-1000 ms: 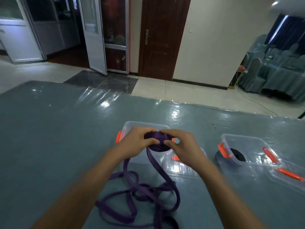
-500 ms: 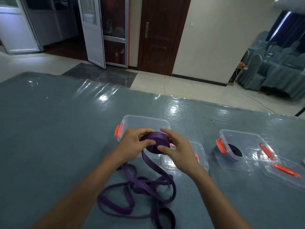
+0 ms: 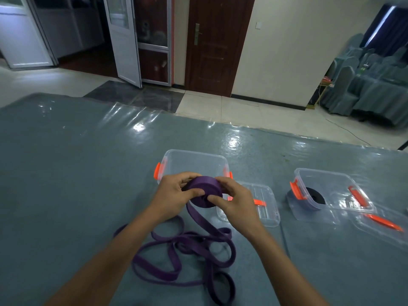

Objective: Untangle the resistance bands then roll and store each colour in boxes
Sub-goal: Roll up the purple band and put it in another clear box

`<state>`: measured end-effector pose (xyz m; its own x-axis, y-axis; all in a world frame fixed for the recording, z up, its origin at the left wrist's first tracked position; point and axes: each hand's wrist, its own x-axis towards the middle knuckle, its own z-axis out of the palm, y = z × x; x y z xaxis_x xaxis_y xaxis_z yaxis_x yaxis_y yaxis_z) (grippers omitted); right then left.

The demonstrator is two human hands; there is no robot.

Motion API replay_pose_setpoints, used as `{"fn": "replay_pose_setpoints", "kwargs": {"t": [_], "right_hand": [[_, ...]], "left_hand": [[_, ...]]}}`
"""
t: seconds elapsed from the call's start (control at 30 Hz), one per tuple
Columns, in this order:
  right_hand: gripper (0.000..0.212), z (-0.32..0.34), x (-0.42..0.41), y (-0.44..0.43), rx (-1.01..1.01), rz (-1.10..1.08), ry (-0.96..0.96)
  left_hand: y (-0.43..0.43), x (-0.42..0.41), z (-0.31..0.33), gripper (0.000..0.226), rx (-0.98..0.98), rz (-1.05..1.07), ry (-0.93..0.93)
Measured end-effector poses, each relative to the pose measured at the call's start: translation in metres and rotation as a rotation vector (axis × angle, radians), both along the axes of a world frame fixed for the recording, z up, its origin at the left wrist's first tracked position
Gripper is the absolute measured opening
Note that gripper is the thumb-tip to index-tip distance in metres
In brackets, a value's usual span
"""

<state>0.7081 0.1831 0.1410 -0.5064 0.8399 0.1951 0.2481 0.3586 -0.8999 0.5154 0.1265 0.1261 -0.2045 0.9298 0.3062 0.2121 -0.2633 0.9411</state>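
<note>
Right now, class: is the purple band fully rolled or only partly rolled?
Partly rolled: left hand and right hand grip the purple roll, while a loose tail lies looped on the table.

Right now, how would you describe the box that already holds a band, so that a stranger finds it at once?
On the grey-green table, two clear boxes with orange clips stand open. Take the right box. It alone holds a black roll; the left box looks empty.
</note>
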Motion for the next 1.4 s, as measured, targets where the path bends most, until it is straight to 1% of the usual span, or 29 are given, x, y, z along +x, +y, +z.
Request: {"fn": "replay_pose_setpoints", "kwargs": {"t": [0.03, 0.07, 0.13, 0.2, 0.3, 0.33, 0.37, 0.4, 0.43, 0.5, 0.57, 0.6, 0.63, 0.67, 0.77, 0.83, 0.97, 1.03, 1.1, 1.2, 1.27, 1.4], "right_hand": [[0.042, 0.003, 0.000, 0.001, 0.056, 0.005, -0.081], [0.042, 0.006, -0.001, 0.002, 0.064, 0.016, -0.107], [0.038, 0.011, -0.002, 0.004, 0.043, 0.033, -0.075], [0.038, 0.012, -0.001, 0.005, -0.054, 0.026, 0.049], [0.035, 0.007, -0.001, 0.003, -0.366, -0.044, 0.354], [0.033, 0.005, -0.002, 0.003, -0.424, -0.062, 0.405], [0.032, 0.002, -0.002, 0.002, -0.442, -0.067, 0.414], [0.032, 0.001, -0.003, 0.001, -0.423, -0.059, 0.388], [0.034, 0.000, -0.003, 0.000, -0.354, -0.049, 0.325], [0.047, -0.002, 0.001, 0.002, -0.079, -0.035, 0.095], [0.058, -0.003, 0.006, 0.007, 0.199, 0.043, -0.148], [0.059, -0.003, 0.006, 0.009, 0.302, 0.103, -0.235], [0.056, -0.003, 0.007, 0.011, 0.363, 0.154, -0.286], [0.054, -0.003, 0.008, 0.012, 0.380, 0.177, -0.302], [0.052, -0.003, 0.010, 0.014, 0.290, 0.136, -0.200], [0.052, -0.004, 0.013, 0.014, 0.229, 0.129, -0.168], [0.053, 0.000, 0.023, 0.015, 0.201, 0.211, -0.258], [0.055, 0.002, 0.026, 0.016, 0.183, 0.230, -0.268], [0.055, 0.003, 0.028, 0.017, 0.142, 0.198, -0.203], [0.055, 0.001, 0.028, 0.017, 0.041, 0.102, -0.006], [0.055, 0.001, 0.027, 0.017, 0.000, 0.067, 0.092], [0.056, 0.002, 0.023, 0.018, 0.036, 0.038, 0.123]], "left_hand": [[-0.001, 0.000, 0.000, 0.039, -0.002, -0.006, 0.020], [-0.001, 0.000, 0.000, 0.039, -0.003, -0.016, 0.034], [0.000, 0.003, -0.001, 0.035, -0.004, -0.027, 0.014], [0.001, 0.005, -0.001, 0.038, -0.007, -0.012, -0.047], [0.002, 0.005, -0.005, 0.040, -0.006, 0.000, -0.148], [0.001, 0.005, -0.007, 0.038, -0.009, 0.003, -0.172], [0.001, 0.004, -0.009, 0.037, -0.020, 0.008, -0.184], [0.000, 0.003, -0.011, 0.035, -0.036, 0.012, -0.181], [0.000, 0.001, -0.013, 0.035, -0.056, 0.014, -0.165], [0.000, 0.000, -0.016, 0.034, -0.104, 0.005, -0.116], [0.001, -0.002, -0.020, 0.031, -0.156, -0.038, -0.062], [0.002, -0.002, -0.020, 0.029, -0.176, -0.065, -0.040], [0.002, -0.003, -0.020, 0.028, -0.189, -0.086, -0.026], [0.003, -0.001, -0.019, 0.028, -0.193, -0.096, -0.022], [0.004, 0.005, -0.014, 0.028, -0.165, -0.079, -0.068], [0.005, 0.008, -0.012, 0.027, -0.156, -0.075, -0.103], [0.006, 0.012, -0.013, 0.025, -0.210, -0.127, -0.090], [0.007, 0.016, -0.013, 0.024, -0.212, -0.132, -0.095], [0.008, 0.019, -0.012, 0.024, -0.192, -0.120, -0.116], [0.011, 0.021, -0.009, 0.026, -0.146, -0.074, -0.158], [0.011, 0.022, -0.009, 0.027, -0.129, -0.070, -0.160], [0.013, 0.021, -0.006, 0.025, -0.110, -0.063, -0.083]]}}
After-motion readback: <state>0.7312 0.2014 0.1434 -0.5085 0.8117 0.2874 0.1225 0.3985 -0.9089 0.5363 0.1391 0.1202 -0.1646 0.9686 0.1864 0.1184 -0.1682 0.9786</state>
